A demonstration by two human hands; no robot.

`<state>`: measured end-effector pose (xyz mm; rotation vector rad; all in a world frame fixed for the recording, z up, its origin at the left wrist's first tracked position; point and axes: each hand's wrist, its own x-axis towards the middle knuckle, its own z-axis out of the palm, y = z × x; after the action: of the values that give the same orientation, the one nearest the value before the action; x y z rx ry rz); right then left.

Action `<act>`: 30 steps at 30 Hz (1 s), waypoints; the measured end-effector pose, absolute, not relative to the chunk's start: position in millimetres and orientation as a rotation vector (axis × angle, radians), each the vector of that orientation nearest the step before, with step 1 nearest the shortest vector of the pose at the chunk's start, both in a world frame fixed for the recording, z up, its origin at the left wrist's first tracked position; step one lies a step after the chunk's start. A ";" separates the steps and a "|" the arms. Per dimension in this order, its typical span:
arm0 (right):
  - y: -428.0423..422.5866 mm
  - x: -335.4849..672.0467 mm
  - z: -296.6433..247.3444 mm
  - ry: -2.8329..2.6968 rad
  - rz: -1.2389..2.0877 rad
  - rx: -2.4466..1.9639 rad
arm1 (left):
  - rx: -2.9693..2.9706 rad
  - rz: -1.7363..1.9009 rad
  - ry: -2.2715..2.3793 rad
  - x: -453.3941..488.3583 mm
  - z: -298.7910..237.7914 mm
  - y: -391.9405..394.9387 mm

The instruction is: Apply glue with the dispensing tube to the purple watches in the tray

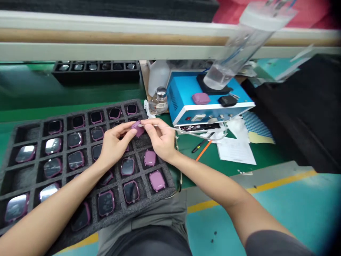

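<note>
My left hand [115, 144] pinches a purple watch case [137, 128] above the black foam tray [157, 193]. My right hand [160, 139] holds a thin white-tipped tool [149, 125] against the case; its cable runs right toward the blue box [186, 106]. The tray's cells hold several purple watch cases, most face up with glossy screens [106, 203], two face down [157, 180] near my right wrist.
On the blue box lie a purple case [200, 98] and a black case [227, 100]. A glass bottle with a metal cap [159, 100] and a white plastic bottle [158, 76] stand behind. A second black tray [96, 73] sits at the back. Papers [236, 149] and an orange pen [204, 150] lie to the right.
</note>
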<state>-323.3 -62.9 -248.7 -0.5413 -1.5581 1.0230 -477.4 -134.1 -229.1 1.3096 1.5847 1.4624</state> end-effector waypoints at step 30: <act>-61.3 -332.3 -245.6 -1.497 1.166 -0.553 | 1.284 1.430 1.647 -480.9 -220.8 -133.4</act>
<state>-332.3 -61.3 -245.6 -0.5526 -1.4973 1.1662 -480.9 -133.4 -220.8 1.2837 1.6467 1.4304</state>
